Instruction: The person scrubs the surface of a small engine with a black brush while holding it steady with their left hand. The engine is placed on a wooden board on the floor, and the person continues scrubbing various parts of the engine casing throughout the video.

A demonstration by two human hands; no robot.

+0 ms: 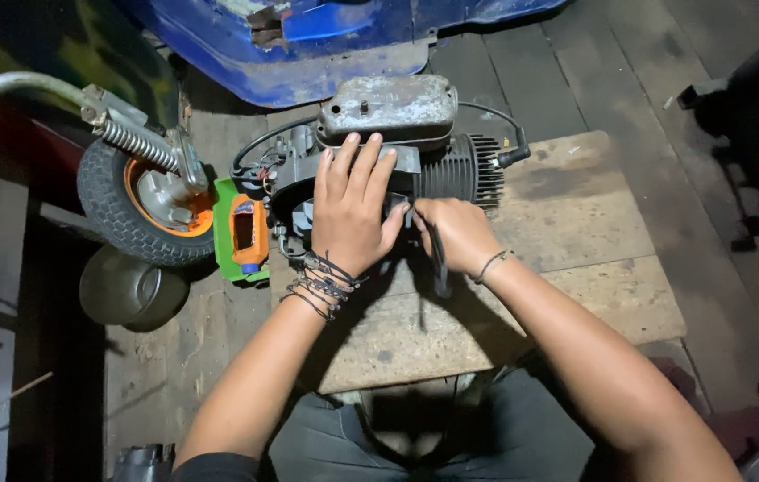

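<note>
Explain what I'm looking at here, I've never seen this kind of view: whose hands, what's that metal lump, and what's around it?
One picture, from a camera on the person's head, looking down at their own bare hands. The metal lump is a small engine with cooling fins, lying on a worn wooden board. The left hand lies flat on the engine. The right hand is closed around a dark tool against the engine's side; its tip is hidden. To the left stand a small wheel with an orange hub and a green and orange device.

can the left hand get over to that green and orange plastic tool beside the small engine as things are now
Probably yes: the left hand rests flat on the grey finned engine, and the green and orange plastic tool lies uncovered just beside its wrist.
</note>
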